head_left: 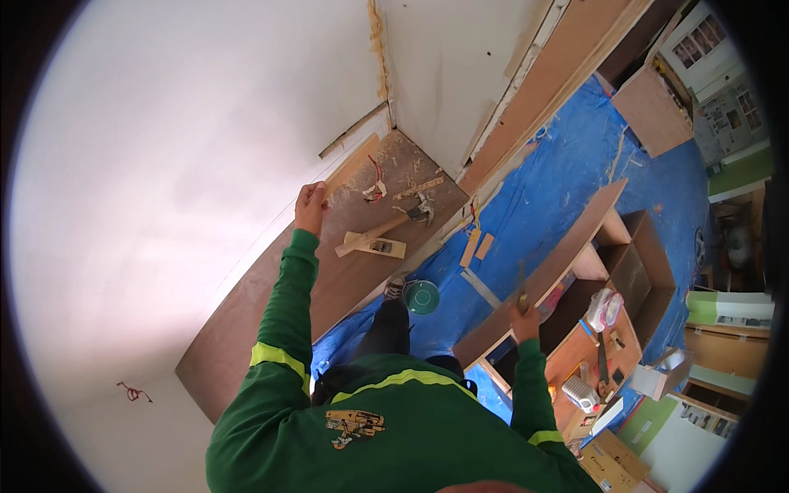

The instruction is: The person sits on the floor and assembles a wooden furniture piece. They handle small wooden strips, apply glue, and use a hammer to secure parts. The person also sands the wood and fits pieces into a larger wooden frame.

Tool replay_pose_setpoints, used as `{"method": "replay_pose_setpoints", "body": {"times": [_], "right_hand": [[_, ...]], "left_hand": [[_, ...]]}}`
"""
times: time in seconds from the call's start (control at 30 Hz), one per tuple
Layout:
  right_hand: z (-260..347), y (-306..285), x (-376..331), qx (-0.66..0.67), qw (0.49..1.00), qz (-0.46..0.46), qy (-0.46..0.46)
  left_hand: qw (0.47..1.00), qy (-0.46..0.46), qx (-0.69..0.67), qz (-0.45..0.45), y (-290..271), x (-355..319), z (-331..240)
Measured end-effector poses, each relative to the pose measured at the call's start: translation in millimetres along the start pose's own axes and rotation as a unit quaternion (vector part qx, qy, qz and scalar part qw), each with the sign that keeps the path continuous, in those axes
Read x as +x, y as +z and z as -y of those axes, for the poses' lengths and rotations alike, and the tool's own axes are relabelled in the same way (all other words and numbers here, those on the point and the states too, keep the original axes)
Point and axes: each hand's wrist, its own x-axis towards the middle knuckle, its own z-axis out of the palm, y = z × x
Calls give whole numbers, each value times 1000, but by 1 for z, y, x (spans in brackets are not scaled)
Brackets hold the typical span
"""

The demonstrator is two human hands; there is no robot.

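On brown board (271,312): L hand (311,205) fisted at edge; R hand (523,316) gripping chisel (521,287).

Hammer (408,216) and plane (371,245) lie on shelf (271,304).

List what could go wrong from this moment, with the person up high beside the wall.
1. The left hand grips only the edge of the brown wooden board top; a slip there could cost balance, since the blue tarpaulin floor lies far below.
2. The right hand holds a slim tool; if dropped it may fall into the open wooden cabinet.
3. The wooden-handled claw hammer lies loose on the top and might get knocked off.
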Motion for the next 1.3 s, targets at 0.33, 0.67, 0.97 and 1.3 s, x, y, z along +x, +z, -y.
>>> {"method": "replay_pose_setpoints", "body": {"times": [0.33,0.67,0.97,1.3], "right_hand": [[60,69,13,151,983,21,105],[3,56,3,74,991,105,43],[-37,-64,13,141,977,5,157],[-57,-43,-21,197,960,-76,182]], "left_hand": [[920,-60,-385,-46,53,30,42],[837,0,-532,-129,95,113,28],[832,9,-524,-182,92,140,57],[815,-4,-524,-246,111,137,41]]}}
